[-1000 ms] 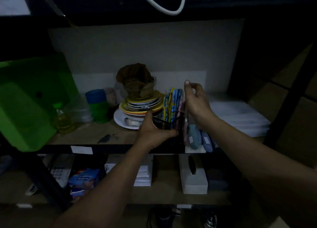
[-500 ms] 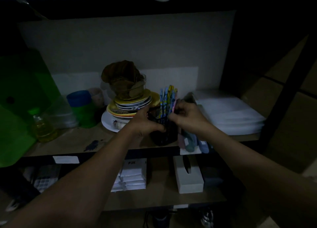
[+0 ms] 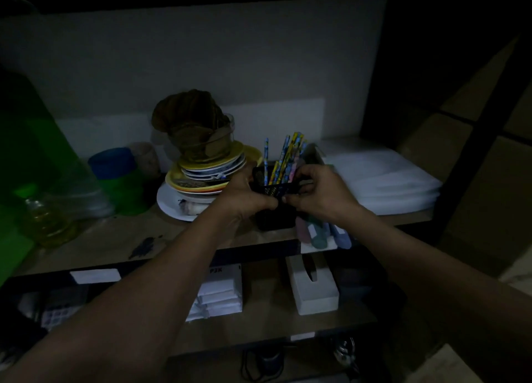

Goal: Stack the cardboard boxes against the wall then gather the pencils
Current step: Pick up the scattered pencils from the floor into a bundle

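Both hands meet at a black mesh cup (image 3: pixel 273 209) on the upper shelf (image 3: pixel 121 238). Left hand (image 3: pixel 244 194) wraps the cup's left side, fingers curled round the rim. Right hand (image 3: pixel 319 192) pinches the rim from the right, thumb in front, fingertips hooked over the edge. Each hand is closed on the cup.

Pencils (image 3: pixel 285 158) stand inside it, patterned in blue and yellow, fanned and leaning right; one blue pencil stands apart at the left, nearly upright. The cup sits near the shelf's front edge.

Just left of the cup is a stack of plates (image 3: pixel 207 175) with a glass bowl (image 3: pixel 213 143) on top, holding a brown crumpled cloth. Further left stand a blue-lidded green jar (image 3: pixel 118 178), a small bottle (image 3: pixel 46 224) of yellow liquid, and a green bin (image 3: pixel 23 158) at the frame's edge. Right of the cup lies a pile of folded white sheets (image 3: pixel 388 181). Pastel rolls (image 3: pixel 319 232) lie below the right hand at the shelf edge.

On the lower shelf are white packets (image 3: pixel 221 296) and a white tissue box (image 3: pixel 313 287). Light is very dim, and no cardboard boxes can be made out with certainty.
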